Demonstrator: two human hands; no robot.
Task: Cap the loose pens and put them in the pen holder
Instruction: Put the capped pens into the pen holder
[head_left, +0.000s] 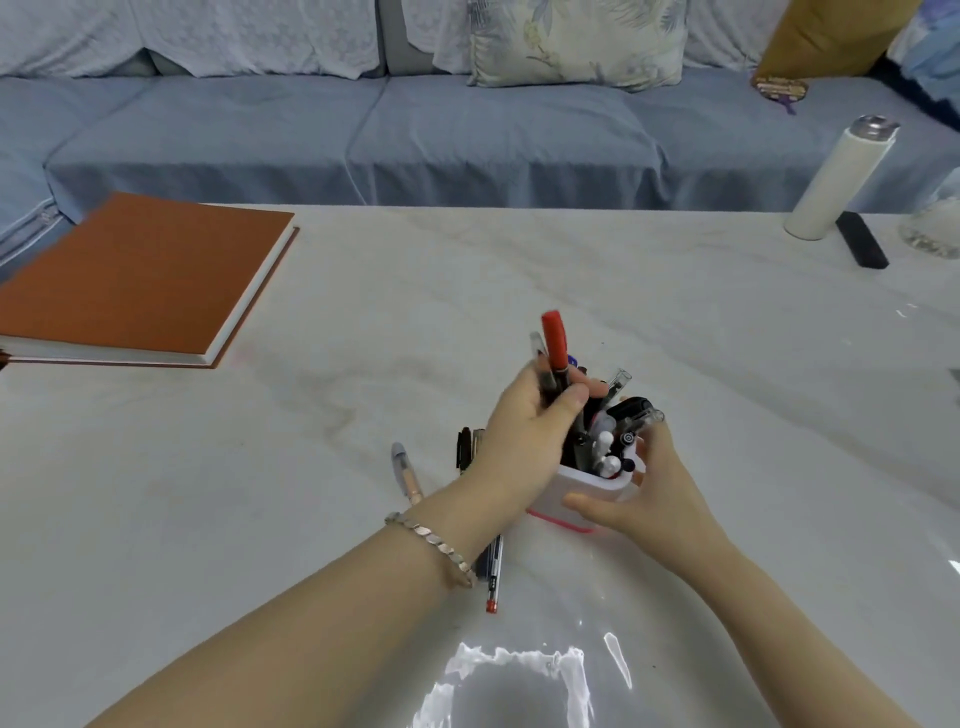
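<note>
White pen holder (584, 493) (crowded with pens) stands near-centre on the marble table (519, 270). Right hand (657, 501) clasps its right side; left hand (524, 434) grasps a red-capped pen (555, 340) above it. A loose pen (406, 470) lies left.

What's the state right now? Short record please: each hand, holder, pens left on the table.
left hand: grip on a red pen and a clear pen, above the pen holder
right hand: holds the pen holder's side
pen holder: upright, crowded with pens
loose pens: at least three on the table, left of the holder
</note>
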